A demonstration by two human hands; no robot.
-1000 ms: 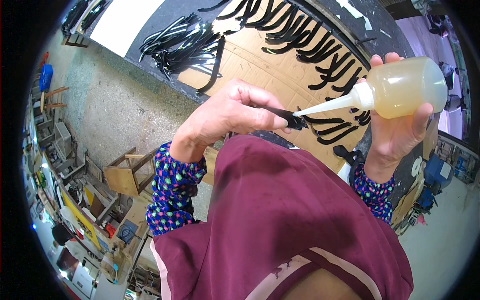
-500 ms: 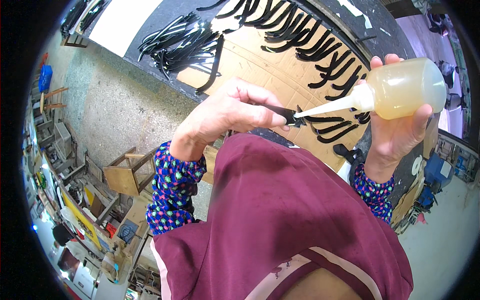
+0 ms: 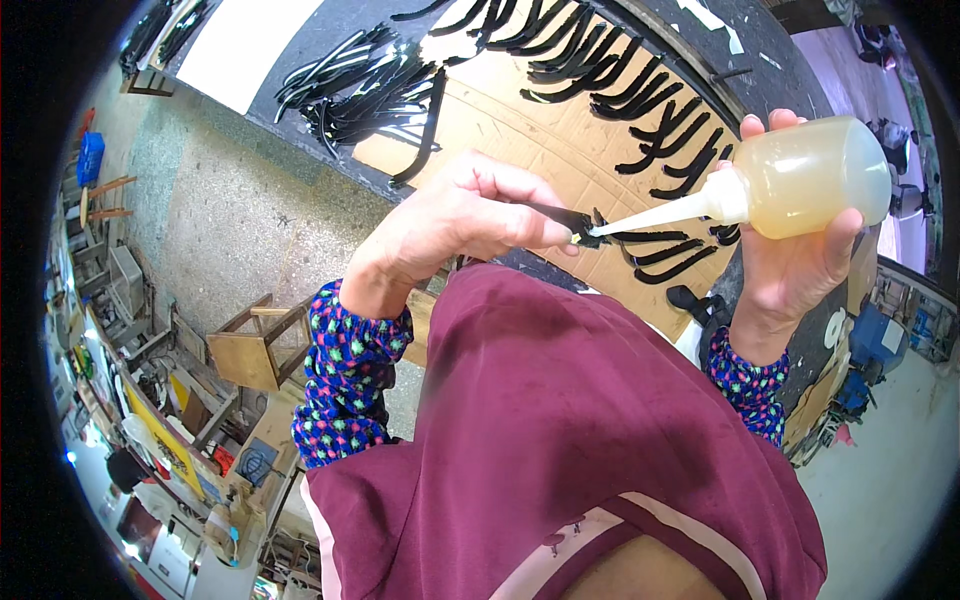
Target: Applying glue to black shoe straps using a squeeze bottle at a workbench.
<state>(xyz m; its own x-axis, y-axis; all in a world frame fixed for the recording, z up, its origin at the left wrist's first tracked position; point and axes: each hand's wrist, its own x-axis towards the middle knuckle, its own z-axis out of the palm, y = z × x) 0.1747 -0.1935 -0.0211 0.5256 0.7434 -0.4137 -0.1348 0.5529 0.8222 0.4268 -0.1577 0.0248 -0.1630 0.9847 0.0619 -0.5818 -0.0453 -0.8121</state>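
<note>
One bottle [image 3: 815, 178] dipped slightly since a second ago. Right hand [image 3: 790, 275]: grip clamped round it. Left hand [image 3: 460, 215]: grip pinching one black strip [image 3: 567, 217] at the nozzle tip [image 3: 600, 231], above the cardboard [image 3: 500, 130]. Three laid strips [image 3: 660, 238] on cardboard's near right; overlapping others uncountable. One heap [image 3: 360, 90] straddles its left edge.

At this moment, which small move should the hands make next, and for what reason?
Probably, the right hand should gently squeeze the bottle: its nozzle points at the end of the black strip, with the tip at or very near it, and the left hand pinches that strip.
</note>
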